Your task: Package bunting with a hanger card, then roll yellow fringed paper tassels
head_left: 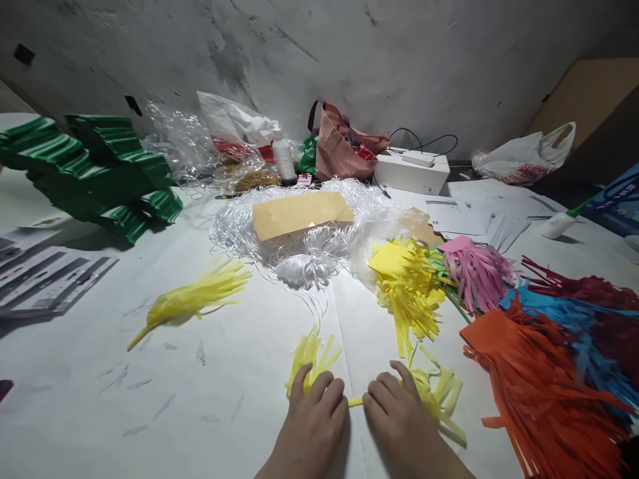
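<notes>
My left hand (315, 406) and my right hand (397, 406) rest side by side on the white table, fingers curled down. Between them runs a thin, rolled middle of a yellow tissue-paper tassel (355, 402), gripped at both sides. Its fringed strips fan out beyond my left fingers and past my right hand. Both palms and most fingertips are hidden. To the left lies another yellow tassel (197, 296) with a twisted stem. Beyond my right hand sits a pile of yellow fringed paper (409, 279).
Orange (539, 379), blue (574, 326) and pink fringed paper (476, 269) lie at right. A bundle of white string (309, 263) sits ahead under a brown paper piece (302, 214). Green stacked shapes (100, 176) stand at left. A glue bottle (558, 225) lies at far right.
</notes>
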Motion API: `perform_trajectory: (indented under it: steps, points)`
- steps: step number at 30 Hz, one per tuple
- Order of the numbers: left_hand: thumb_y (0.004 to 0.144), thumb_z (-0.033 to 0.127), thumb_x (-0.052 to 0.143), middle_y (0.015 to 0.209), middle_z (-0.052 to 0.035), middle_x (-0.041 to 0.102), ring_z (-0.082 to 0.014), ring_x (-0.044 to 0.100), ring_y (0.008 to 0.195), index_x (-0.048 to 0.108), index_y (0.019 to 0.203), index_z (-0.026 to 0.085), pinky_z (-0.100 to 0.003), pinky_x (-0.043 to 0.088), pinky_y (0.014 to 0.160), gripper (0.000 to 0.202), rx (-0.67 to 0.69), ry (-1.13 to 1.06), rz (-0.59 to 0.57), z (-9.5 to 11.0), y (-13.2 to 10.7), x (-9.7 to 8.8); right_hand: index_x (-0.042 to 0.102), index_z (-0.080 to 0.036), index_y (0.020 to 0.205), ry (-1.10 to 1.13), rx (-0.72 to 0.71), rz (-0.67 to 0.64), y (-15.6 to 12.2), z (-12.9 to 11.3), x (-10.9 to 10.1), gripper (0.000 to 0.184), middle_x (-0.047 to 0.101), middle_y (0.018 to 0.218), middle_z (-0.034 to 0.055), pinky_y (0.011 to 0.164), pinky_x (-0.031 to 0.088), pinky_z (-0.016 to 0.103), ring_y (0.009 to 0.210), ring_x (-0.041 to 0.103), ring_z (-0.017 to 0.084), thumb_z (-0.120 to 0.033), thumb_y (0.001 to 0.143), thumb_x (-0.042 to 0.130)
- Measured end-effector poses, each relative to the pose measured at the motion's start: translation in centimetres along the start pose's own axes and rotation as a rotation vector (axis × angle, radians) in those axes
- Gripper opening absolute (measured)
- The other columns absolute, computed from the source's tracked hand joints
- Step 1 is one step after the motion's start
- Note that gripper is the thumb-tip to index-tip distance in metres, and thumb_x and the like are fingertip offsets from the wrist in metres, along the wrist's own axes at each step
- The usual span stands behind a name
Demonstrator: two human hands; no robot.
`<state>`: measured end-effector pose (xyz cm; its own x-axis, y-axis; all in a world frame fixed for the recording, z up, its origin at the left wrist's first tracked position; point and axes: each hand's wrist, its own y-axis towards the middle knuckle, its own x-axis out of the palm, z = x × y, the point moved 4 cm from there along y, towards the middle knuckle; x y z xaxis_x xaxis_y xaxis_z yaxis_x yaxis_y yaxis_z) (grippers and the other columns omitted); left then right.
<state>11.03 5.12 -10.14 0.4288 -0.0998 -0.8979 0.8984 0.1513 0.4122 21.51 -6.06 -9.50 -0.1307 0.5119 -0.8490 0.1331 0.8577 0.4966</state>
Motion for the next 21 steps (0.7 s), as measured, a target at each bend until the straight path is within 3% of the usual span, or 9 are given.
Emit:
perform_trajectory:
  steps: [3, 7, 9, 12, 14, 17, 21]
  points:
    - [0.087, 0.007, 0.056, 0.073, -0.0020, 0.066, -0.0234, 0.058, 0.082, 0.061, 0.067, 0.019, -0.052, 0.029, 0.101, 0.024, -0.013, -0.064, -0.024, 0.0, 0.6, 0.4, 0.057, -0.020, 0.082, -0.010, -0.040, -0.016, 0.4, -0.5, 0.4, 0.021, 0.060, 0.076, 0.0021, 0.103, 0.031, 0.046, 0.076, 0.051, 0.021, -0.008, 0.092, 0.042]
    - [0.084, 0.007, 0.056, 0.077, -0.0020, 0.068, -0.0217, 0.060, 0.077, 0.062, 0.070, 0.019, -0.041, 0.041, 0.080, 0.019, -0.112, -0.197, -0.125, -0.6, 1.6, -0.8, 0.053, -0.020, 0.071, -0.053, -0.074, 0.080, 0.7, -0.4, 0.4, 0.037, 0.056, 0.068, 0.0006, 0.096, 0.036, 0.041, 0.067, 0.050, 0.018, -0.003, 0.097, 0.033]
    - [0.091, 0.014, 0.051, 0.084, -0.0031, 0.070, -0.0216, 0.063, 0.081, 0.066, 0.078, 0.020, -0.038, 0.043, 0.078, 0.021, -0.233, -0.427, -0.230, -0.9, 1.7, -1.6, 0.057, -0.019, 0.074, -0.051, -0.113, 0.131, 0.9, -0.4, -0.6, 0.038, 0.057, 0.067, 0.0004, 0.098, 0.035, 0.042, 0.067, 0.051, 0.017, -0.003, 0.098, 0.032]
    - [0.096, 0.037, 0.053, 0.084, -0.0042, 0.070, -0.0219, 0.062, 0.082, 0.071, 0.085, 0.020, -0.035, 0.045, 0.077, 0.027, -0.529, -0.938, -0.368, -1.0, 1.2, -2.1, 0.065, -0.015, 0.089, -0.020, -0.224, 0.235, 1.7, -1.0, -3.7, 0.032, 0.064, 0.073, 0.0026, 0.104, 0.033, 0.045, 0.074, 0.058, 0.017, -0.003, 0.097, 0.036]
    - [0.087, 0.050, 0.065, 0.076, -0.0020, 0.065, -0.0202, 0.058, 0.076, 0.070, 0.081, 0.019, -0.032, 0.044, 0.072, 0.032, -0.666, -1.196, -0.356, -0.6, 1.0, -2.3, 0.066, -0.013, 0.090, 0.018, -0.259, 0.298, 2.6, -1.3, -6.1, 0.026, 0.065, 0.072, 0.0026, 0.104, 0.035, 0.044, 0.073, 0.061, 0.016, -0.004, 0.097, 0.042]
    - [0.077, 0.059, 0.075, 0.071, 0.0000, 0.059, -0.0182, 0.053, 0.073, 0.067, 0.075, 0.019, -0.030, 0.042, 0.071, 0.041, -0.713, -1.423, -0.269, 0.3, 1.5, -2.9, 0.065, -0.015, 0.087, 0.182, -0.184, 0.358, 3.9, -1.1, -8.5, 0.016, 0.063, 0.067, -0.0004, 0.097, 0.042, 0.040, 0.062, 0.059, 0.012, -0.008, 0.095, 0.052]
    - [0.079, 0.055, 0.075, 0.076, -0.0016, 0.061, -0.0195, 0.056, 0.078, 0.066, 0.073, 0.020, -0.031, 0.044, 0.076, 0.037, -0.669, -1.410, -0.107, 0.9, 2.4, -4.0, 0.067, -0.019, 0.101, 0.516, -0.079, 0.343, 3.8, -0.4, -8.0, 0.010, 0.066, 0.076, 0.0020, 0.075, 0.054, 0.031, 0.069, 0.062, 0.014, -0.019, 0.096, 0.059]
